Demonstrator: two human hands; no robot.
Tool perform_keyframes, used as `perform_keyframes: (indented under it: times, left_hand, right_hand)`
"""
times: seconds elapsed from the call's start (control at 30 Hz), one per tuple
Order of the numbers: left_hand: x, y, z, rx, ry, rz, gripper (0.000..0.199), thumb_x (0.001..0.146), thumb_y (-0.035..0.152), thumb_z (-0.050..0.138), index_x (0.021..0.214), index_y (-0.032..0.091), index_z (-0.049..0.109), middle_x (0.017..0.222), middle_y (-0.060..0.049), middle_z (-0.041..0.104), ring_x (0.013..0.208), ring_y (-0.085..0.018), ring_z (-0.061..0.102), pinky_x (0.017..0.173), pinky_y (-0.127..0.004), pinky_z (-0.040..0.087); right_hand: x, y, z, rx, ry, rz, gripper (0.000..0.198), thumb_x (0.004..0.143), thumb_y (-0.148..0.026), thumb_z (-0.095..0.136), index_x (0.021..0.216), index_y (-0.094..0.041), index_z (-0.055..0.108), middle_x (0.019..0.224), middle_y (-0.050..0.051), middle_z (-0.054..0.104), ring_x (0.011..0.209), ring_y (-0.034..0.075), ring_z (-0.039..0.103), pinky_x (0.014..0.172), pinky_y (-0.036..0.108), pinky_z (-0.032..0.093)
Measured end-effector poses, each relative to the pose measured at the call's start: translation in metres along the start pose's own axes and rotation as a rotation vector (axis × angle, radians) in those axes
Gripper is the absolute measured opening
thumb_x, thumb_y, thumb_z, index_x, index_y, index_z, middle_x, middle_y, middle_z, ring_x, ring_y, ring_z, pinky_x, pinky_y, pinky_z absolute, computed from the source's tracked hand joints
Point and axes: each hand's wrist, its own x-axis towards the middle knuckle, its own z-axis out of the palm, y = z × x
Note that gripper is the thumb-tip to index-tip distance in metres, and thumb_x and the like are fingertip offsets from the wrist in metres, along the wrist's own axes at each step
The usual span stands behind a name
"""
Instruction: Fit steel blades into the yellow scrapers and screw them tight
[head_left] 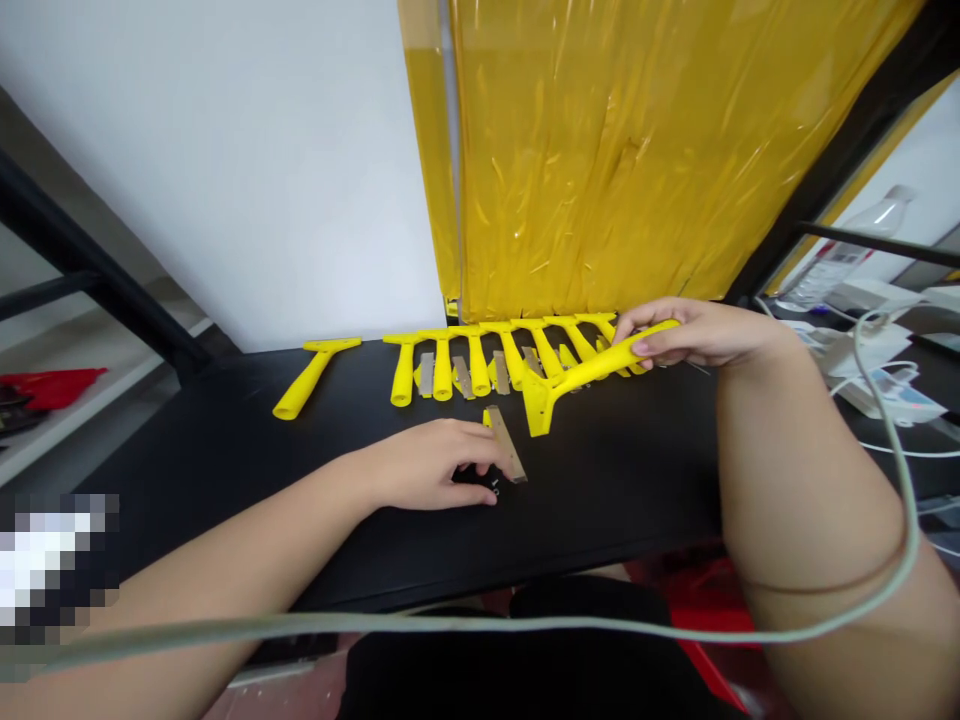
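Observation:
My right hand (679,335) grips a yellow plastic scraper handle (592,370) by its grip end, the flat T-shaped head slanting down to the left above the table. Low over the black tabletop, my left hand (435,462) has its fingers bent and its thumb apart. Its fingertips are at a metal scraper blade (508,445) with a bit of yellow at its far end; whether they press on it is hard to see. Small screws (495,488) lie by the left thumb.
Several yellow scraper handles (442,368) stand in a row at the back, with metal blade pieces (426,375) between them. One handle (315,378) lies apart at left. A cable (525,624) crosses in front. A plastic bottle (847,250) and white cables are at right.

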Motion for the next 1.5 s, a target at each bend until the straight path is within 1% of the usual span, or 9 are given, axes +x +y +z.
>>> perform_keyframes:
  times: [0.27,0.4,0.53,0.8,1.0,1.1,1.17,1.33,1.5]
  left_hand:
    - [0.002,-0.002,0.002,-0.013,-0.013,0.014,0.019,0.103,0.028,0.06,0.103,0.023,0.079,0.099,-0.008,0.076,0.092,-0.021,0.071,0.084,-0.031,0.053]
    - [0.003,-0.001,0.001,0.033,-0.013,-0.006,0.017,0.102,0.025,0.061,0.102,0.021,0.078,0.094,-0.007,0.074,0.085,-0.018,0.07,0.078,-0.027,0.052]
    - [0.0,-0.003,-0.003,0.067,0.032,-0.033,0.014,0.098,0.017,0.063,0.098,0.019,0.077,0.094,-0.005,0.072,0.078,-0.014,0.067,0.074,-0.024,0.051]
    - [-0.003,-0.014,-0.005,0.174,0.13,-0.17,0.015,0.098,0.02,0.063,0.098,0.019,0.078,0.095,-0.005,0.073,0.08,-0.015,0.068,0.074,-0.026,0.052]
    - [-0.003,-0.014,-0.003,0.109,0.222,-0.277,0.009,0.092,0.02,0.067,0.097,0.02,0.074,0.083,-0.001,0.072,0.066,-0.012,0.064,0.063,-0.024,0.049]
    - [-0.005,-0.014,-0.006,0.088,0.32,-0.316,0.008,0.092,0.02,0.064,0.096,0.019,0.071,0.081,0.0,0.071,0.065,-0.012,0.064,0.064,-0.024,0.05]
    - [-0.007,-0.014,-0.01,0.112,0.343,-0.327,0.01,0.094,0.021,0.061,0.097,0.019,0.07,0.084,-0.001,0.071,0.069,-0.012,0.065,0.067,-0.025,0.051]
    - [-0.014,-0.005,-0.022,0.15,0.158,-0.43,0.023,0.098,0.029,0.056,0.114,0.02,0.071,0.101,-0.006,0.074,0.083,-0.017,0.068,0.074,-0.029,0.053]
    - [-0.021,0.009,-0.032,0.135,0.044,-0.57,0.044,0.097,0.047,0.059,0.133,0.022,0.065,0.111,-0.008,0.074,0.084,-0.02,0.07,0.073,-0.031,0.053]
  right_hand:
    - [0.011,0.012,-0.006,-0.041,-0.043,0.061,0.033,0.07,-0.043,0.091,0.088,-0.019,0.077,0.068,0.004,0.069,0.048,0.007,0.045,0.041,0.019,0.025]
    - [0.015,0.013,-0.002,-0.121,-0.052,0.052,0.032,0.071,-0.042,0.09,0.089,-0.018,0.078,0.07,0.005,0.069,0.052,0.009,0.048,0.044,0.021,0.028]
    - [0.023,0.015,0.001,-0.228,-0.131,0.079,0.035,0.07,-0.043,0.09,0.091,-0.017,0.078,0.071,0.003,0.069,0.053,0.008,0.046,0.047,0.023,0.027]
    - [0.027,0.016,0.004,-0.343,-0.186,0.023,0.036,0.073,-0.047,0.087,0.092,-0.018,0.077,0.079,0.005,0.072,0.071,0.016,0.059,0.061,0.028,0.037]
    - [0.028,0.011,0.013,-0.361,-0.234,-0.008,0.03,0.077,-0.045,0.083,0.09,-0.018,0.077,0.081,0.005,0.072,0.078,0.019,0.061,0.07,0.03,0.042]
    - [0.03,0.006,0.021,-0.362,-0.266,-0.045,0.026,0.079,-0.043,0.082,0.089,-0.019,0.076,0.082,0.004,0.073,0.083,0.019,0.063,0.079,0.031,0.044]
    - [0.031,0.003,0.028,-0.368,-0.28,-0.067,0.025,0.08,-0.043,0.081,0.09,-0.02,0.076,0.082,0.003,0.073,0.084,0.019,0.063,0.082,0.031,0.044]
    - [0.036,-0.002,0.044,-0.38,-0.283,-0.074,0.024,0.081,-0.043,0.081,0.087,-0.021,0.075,0.083,0.003,0.074,0.084,0.02,0.064,0.079,0.031,0.044]
    - [0.04,-0.003,0.059,-0.36,-0.34,-0.141,0.027,0.084,-0.045,0.078,0.091,-0.02,0.073,0.085,0.002,0.074,0.086,0.019,0.065,0.083,0.031,0.045]
